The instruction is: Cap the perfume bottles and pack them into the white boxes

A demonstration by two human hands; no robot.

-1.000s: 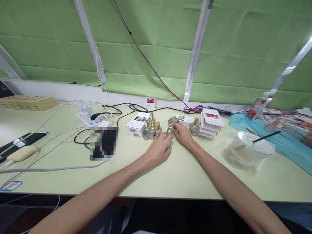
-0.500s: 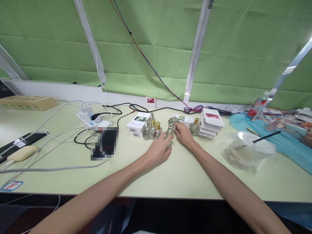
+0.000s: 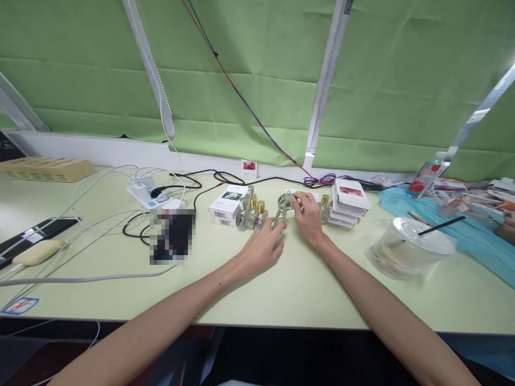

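Note:
A small clear glass perfume bottle [image 3: 279,216] stands in front of me with a silvery top. My left hand [image 3: 261,246] has its thumb and fingers closed about the lower part of it. Just behind is another glass bottle [image 3: 285,200]. Beside its right end, my right hand [image 3: 309,219] is pinched at the fingertips; what they hold, if anything, is too small to make out. To the left several gold-capped perfume bottles [image 3: 252,214] stand close together. One more gold-capped bottle [image 3: 324,209] is partly hidden behind my right hand.
A white box [image 3: 228,203] lies left of the bottles, and a stack of white boxes [image 3: 349,203] stands right. A lidded plastic cup [image 3: 414,246] with a black straw is farther right, by a blue sheet [image 3: 462,230]. Cables and a power strip [image 3: 148,197] spread over the left side.
My right hand has moved a little right and back from the top of the front bottle, uncovering its silvery top. My left hand stays in place on that bottle.

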